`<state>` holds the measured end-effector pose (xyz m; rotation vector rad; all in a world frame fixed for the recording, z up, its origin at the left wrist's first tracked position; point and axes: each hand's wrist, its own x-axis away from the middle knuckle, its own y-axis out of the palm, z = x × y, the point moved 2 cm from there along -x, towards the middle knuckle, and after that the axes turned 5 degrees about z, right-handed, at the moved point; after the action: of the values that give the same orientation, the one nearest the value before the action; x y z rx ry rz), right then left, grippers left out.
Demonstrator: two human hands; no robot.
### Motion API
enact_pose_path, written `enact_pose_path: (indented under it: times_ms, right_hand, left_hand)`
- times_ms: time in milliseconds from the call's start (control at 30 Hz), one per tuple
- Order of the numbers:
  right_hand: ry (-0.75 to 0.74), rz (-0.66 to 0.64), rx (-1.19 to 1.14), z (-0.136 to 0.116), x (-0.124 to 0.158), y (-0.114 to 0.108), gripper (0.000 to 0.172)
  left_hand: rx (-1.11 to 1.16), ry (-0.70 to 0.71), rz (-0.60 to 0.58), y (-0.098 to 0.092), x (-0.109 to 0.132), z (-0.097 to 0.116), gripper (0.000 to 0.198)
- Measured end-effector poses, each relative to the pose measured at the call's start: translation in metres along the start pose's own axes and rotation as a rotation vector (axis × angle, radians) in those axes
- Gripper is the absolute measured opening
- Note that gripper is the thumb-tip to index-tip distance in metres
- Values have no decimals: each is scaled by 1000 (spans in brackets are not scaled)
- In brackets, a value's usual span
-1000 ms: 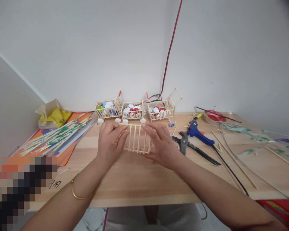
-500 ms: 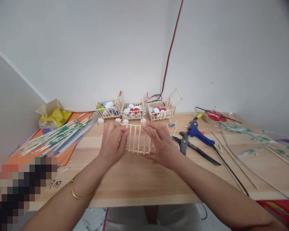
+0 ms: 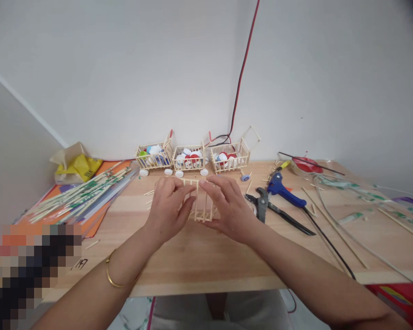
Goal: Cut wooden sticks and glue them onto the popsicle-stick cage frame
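Observation:
Between my hands is a small basket of thin wooden sticks point(image 3: 203, 216), with upright bars showing above the wooden table. My left hand point(image 3: 168, 208) is closed on its left side, thumb and fingers pinching near the bars. My right hand point(image 3: 232, 208) grips the right end, fingers on top and thumb low. Behind them, several bottle caps fill three stick carts: the left cart point(image 3: 154, 160), the middle cart point(image 3: 190, 160) and the right cart point(image 3: 230, 158). White caps serve as wheels on the left two. Parts of the held basket are hidden by my fingers.
Right of my hands lie black-handled pliers point(image 3: 261, 206) and a blue glue gun point(image 3: 284, 190) with its cord. A red-lined bowl point(image 3: 307, 166) stands behind them. Bundled sticks point(image 3: 86, 190) and a yellow bag point(image 3: 79, 167) are at left. Loose sticks and wires lie at right.
My left hand has moved right, closer to my right hand, covering more of the basket's bars. Loose sticks now show left of my left hand. My right hand has barely moved.

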<state>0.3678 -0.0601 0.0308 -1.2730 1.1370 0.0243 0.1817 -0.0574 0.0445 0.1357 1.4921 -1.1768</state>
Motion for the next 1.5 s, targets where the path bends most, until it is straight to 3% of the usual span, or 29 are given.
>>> enact_pose_path:
  times_ms: [133,433,700,867,933,1033,1133,1233,1500]
  right_hand:
    - [-16,-2,16,-1,0,0,92]
    - [34,13,-6,5,0,1,92]
    - [182,45,-111,21,-1,-4,93]
    - [291,49,-222,31,-2,-3,93]
    - [328,44,-271,34,-2,-4,92]
    - [383,19,-349,36,-2,-5,91]
    - [395,-18,-416,36,-2,-7,90]
    - [353,-41,-446,35,-2,-9,82]
    - [248,-81,-405,35,-2,-11,61]
  left_hand:
    - [-33,-1,-6,-1,-1,2,8]
    - [42,45,-60,-4,0,8,8]
    - [67,-66,225,-18,-2,-8,8]
    - [163,-231,265,-18,-2,-22,20]
    - [284,-310,232,-13,0,-32,20]
    - [529,-403,78,1,7,-45,85]
    - [629,-431,-120,11,12,-52,116]
    - [659,-417,-212,13,13,-51,120]
    - [546,-371,-289,5,9,-42,110]
